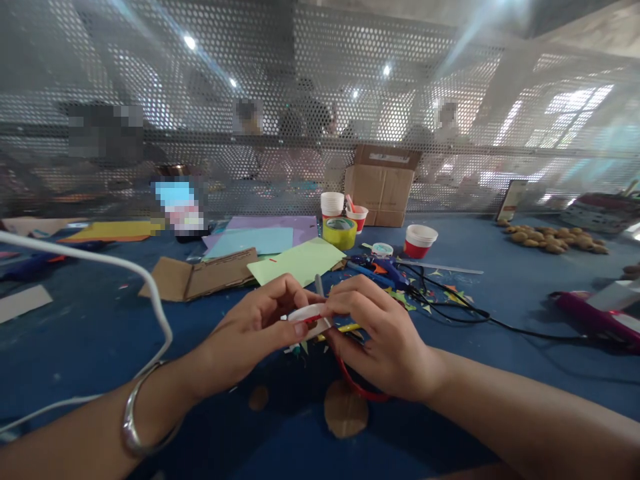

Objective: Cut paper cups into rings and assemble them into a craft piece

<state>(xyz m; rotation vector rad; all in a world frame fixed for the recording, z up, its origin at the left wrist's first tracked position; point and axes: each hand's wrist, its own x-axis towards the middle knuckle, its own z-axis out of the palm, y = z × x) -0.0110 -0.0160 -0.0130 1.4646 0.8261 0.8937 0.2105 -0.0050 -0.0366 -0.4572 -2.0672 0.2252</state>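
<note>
Between the fingertips of both hands is a small white piece with a red band (306, 313), which looks cut from a paper cup. My left hand (255, 323) pinches it between thumb and fingers. My right hand (383, 333) is closed around red-handled scissors; their red handle (357, 387) curves below the palm, and a grey blade (319, 285) points up behind the white piece. The right fingertips also touch that piece. How far the blades are apart is hidden. Below the hands lie a round cardboard disc (346, 408) and a smaller cardboard disc (259, 398).
Behind the hands are green paper (300, 261), folded cardboard (215, 277), yellow tape (339, 235) and paper cups (420, 241). A blue glue gun (393, 272) lies among scraps, its black cable running toward a purple tool (595, 313). A white cable (150, 287) loops at left.
</note>
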